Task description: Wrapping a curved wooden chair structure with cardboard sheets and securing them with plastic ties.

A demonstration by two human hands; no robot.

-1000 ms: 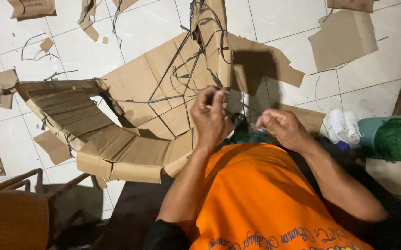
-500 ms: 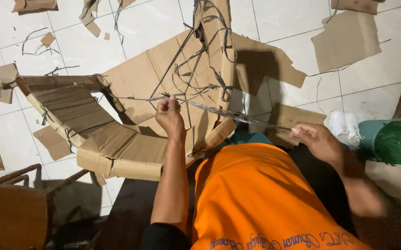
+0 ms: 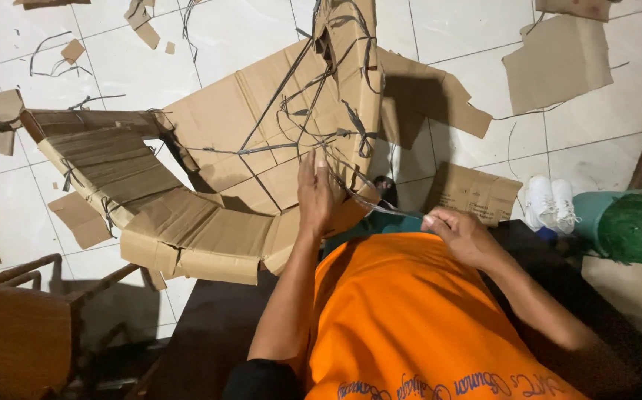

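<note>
Left hand: I see my left hand (image 3: pixel 319 194) resting on the big cardboard shape (image 3: pixel 261 148). Its fingers lie flat and a bit curled against the card and the thin cords there. I cannot tell if it pinches a cord or only presses.

Right hand: My right hand (image 3: pixel 460 233) is closed, with the fingers pinched on the end of a thin grey cord (image 3: pixel 391 211). It sits low, close to my orange shirt (image 3: pixel 410 318).

Cord: The cord runs in a straight, tight line from my right hand up and to the left, to the card edge just beside my left hand. That line is its long way.

Cardboard shape: It lies on the white tile floor (image 3: pixel 484 30), right in front of me. One folded arm (image 3: pixel 113 185) of it bends off to the left. Many dark cords (image 3: pixel 313 111) cross over it.

Which hand is nearer: My left hand is on the card. My right hand is apart from it, joined only by the cord.

Around: Torn card bits (image 3: pixel 558 59) lie on the floor. A green thing (image 3: pixel 632 226) and a white thing (image 3: pixel 547 204) sit far right. A brown wooden chair (image 3: pixel 17 333) is at the bottom left.
</note>
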